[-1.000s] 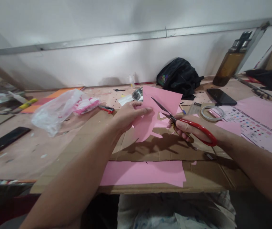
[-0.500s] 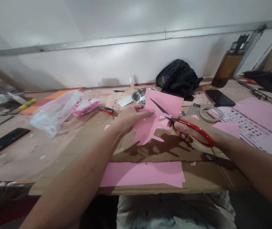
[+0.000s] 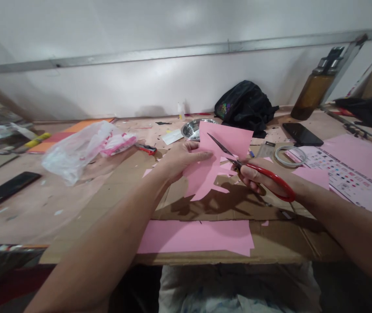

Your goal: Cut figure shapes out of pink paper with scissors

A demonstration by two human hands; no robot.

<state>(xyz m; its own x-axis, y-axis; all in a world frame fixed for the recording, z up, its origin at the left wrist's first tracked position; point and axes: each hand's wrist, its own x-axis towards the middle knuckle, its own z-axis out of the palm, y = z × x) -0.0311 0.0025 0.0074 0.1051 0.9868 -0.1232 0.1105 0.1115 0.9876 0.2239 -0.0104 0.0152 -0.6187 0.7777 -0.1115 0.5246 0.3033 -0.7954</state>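
My left hand pinches a sheet of pink paper by its left side, thumb on the near face. The lower right edge of this sheet is cut into narrow strips and notches. In my right hand are scissors with red handles, their dark blades parted. The upper blade lies across the face of the paper and points up and left; the lower blade is mostly hidden. Below the hands, a brown cardboard sheet covers the table, and a flat strip of pink paper lies on its near part.
Behind the paper stand a steel bowl and a black bag. To the right are a phone, a tape roll, a printed sheet and a bottle. At left lie a plastic bag, a cutter and another phone.
The view has shifted very slightly. Both hands, the paper and the scissors keep nearly the same places, and the blades stay parted at the paper's right edge.
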